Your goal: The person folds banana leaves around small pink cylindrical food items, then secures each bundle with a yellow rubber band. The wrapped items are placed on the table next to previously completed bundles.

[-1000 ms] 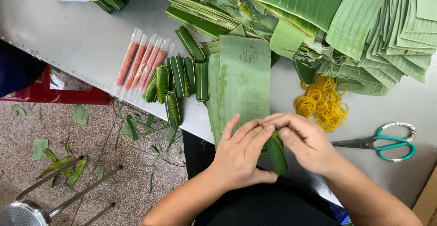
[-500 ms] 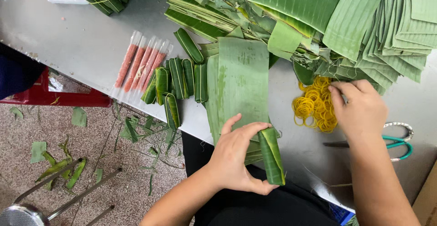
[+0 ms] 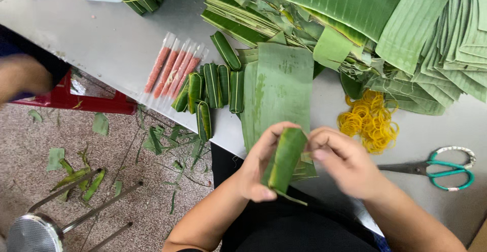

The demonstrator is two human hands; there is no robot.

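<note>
The left hand (image 3: pixel 261 168) was curled, palm turned inward, with the thumb pressed across the front low down and the fingers wrapped behind, so a closed grip was formed. The right hand (image 3: pixel 345 163) was held just beside that grip, its fingers bent and drawn together at the grip's upper end. Both bare forearms were angled up from the lower edge, converging at the wrists.

Bare grey bench (image 3: pixel 101 44) lies open at upper left; finished leaf rolls (image 3: pixel 213 87), stacked banana leaves (image 3: pixel 355 24), yellow rubber bands (image 3: pixel 369 121) and scissors (image 3: pixel 439 168) crowd the rest.
</note>
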